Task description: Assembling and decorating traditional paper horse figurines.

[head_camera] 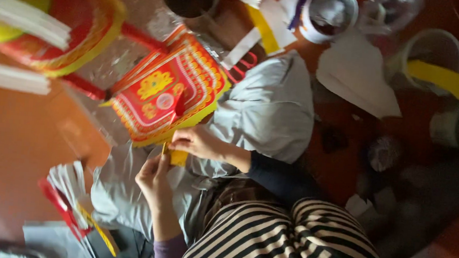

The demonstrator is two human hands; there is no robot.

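Observation:
A red and yellow patterned paper panel point(164, 95) rests over my grey-trousered knee point(268, 107). My right hand point(196, 142), in a dark sleeve, grips the panel's lower yellow edge. Just below it, my left hand point(155, 180), with a purple cuff, pinches a small yellow paper tab point(178, 157) that hangs from that edge. The two hands are nearly touching. My striped top point(286, 241) fills the bottom of the view.
A large round red and yellow paper frame point(59, 25) with white strips lies at the top left. Red-handled scissors point(242, 66), white paper sheets point(359, 76), yellow strips point(443, 79) and several cups point(329, 12) are scattered above. A bundle of red and white cut papers point(68, 196) lies at the lower left.

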